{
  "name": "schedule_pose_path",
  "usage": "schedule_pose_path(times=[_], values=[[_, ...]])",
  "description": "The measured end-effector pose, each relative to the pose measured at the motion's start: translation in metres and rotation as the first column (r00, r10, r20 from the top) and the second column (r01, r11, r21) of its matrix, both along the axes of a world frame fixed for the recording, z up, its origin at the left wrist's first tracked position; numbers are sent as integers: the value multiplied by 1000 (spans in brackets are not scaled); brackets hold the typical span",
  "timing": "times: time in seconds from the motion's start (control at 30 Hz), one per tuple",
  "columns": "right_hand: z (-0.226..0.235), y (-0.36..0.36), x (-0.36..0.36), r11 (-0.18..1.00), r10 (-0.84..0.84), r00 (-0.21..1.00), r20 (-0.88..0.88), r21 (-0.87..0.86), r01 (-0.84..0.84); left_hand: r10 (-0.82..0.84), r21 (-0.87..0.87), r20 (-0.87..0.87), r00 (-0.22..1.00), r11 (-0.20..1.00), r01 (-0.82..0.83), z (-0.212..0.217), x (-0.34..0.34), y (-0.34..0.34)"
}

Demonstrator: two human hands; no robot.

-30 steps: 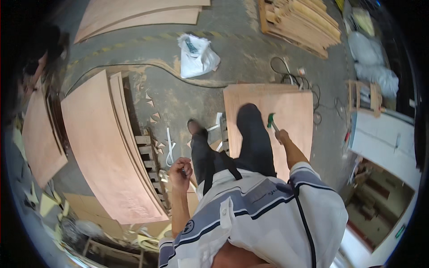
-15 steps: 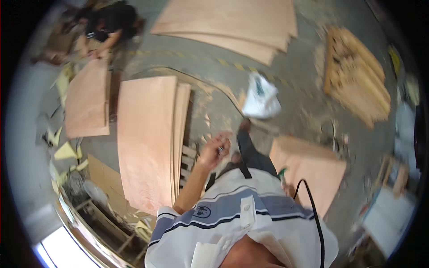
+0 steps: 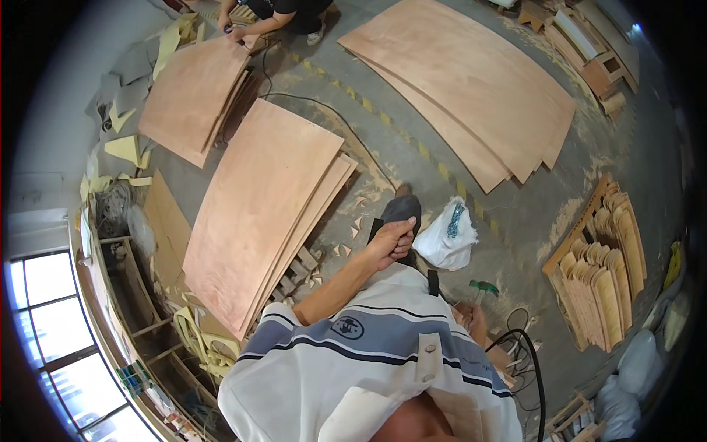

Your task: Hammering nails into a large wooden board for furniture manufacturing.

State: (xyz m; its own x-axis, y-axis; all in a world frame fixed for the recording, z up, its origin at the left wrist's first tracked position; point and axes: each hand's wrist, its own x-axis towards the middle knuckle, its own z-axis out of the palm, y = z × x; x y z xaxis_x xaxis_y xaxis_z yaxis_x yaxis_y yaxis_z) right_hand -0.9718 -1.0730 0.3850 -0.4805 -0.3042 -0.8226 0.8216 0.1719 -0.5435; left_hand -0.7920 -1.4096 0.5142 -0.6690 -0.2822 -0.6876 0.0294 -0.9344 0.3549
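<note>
My left hand (image 3: 394, 241) is held out in front of my body, above my dark-trousered leg. Its fingers are curled closed, and what they hold, if anything, is hidden. My right hand (image 3: 473, 323) hangs low by my right side, partly behind my striped shirt. Its fingers are closed around a tool with a green end (image 3: 484, 287), whose kind I cannot make out. A white sack (image 3: 448, 236) sits on the floor just ahead of my feet. Left of my left arm lies a stack of curved-edge plywood sheets (image 3: 261, 199).
More plywood sheets (image 3: 471, 88) lie ahead, and another stack (image 3: 197, 96) is at the far left, where a co-worker's hands (image 3: 234, 33) work. Cut wooden pieces (image 3: 600, 272) stand bundled at right. A cable (image 3: 331, 110) crosses the floor; wood scraps lie near my feet.
My view has swung to the right, so the stacks appear turned. My left hand has gone from loosely spread fingers to closed. The green-ended tool stays with my right hand.
</note>
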Motion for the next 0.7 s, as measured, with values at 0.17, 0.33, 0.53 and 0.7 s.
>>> schedule_pose_path(times=[0.17, 0.33, 0.53, 0.7], values=[[-56, -47, -61, 982, -124, 982, -146, -160, 100, -69, 115, 86, 994, 992, 59, -52, -70, -77], [-126, -88, -122, 843, 19, 998, 59, -537, 16, -118, 131, 54, 992, 985, 110, -68, -166, -210], [-86, -220, -190, 488, -860, 479, 176, 13, 873, -175, -286, 236, 956, 928, 240, -25, -275, -361], [-59, -291, -271, 491, -757, 502, 418, -143, 859, -263, -99, 156, 952, 955, 280, -23, -350, -424]])
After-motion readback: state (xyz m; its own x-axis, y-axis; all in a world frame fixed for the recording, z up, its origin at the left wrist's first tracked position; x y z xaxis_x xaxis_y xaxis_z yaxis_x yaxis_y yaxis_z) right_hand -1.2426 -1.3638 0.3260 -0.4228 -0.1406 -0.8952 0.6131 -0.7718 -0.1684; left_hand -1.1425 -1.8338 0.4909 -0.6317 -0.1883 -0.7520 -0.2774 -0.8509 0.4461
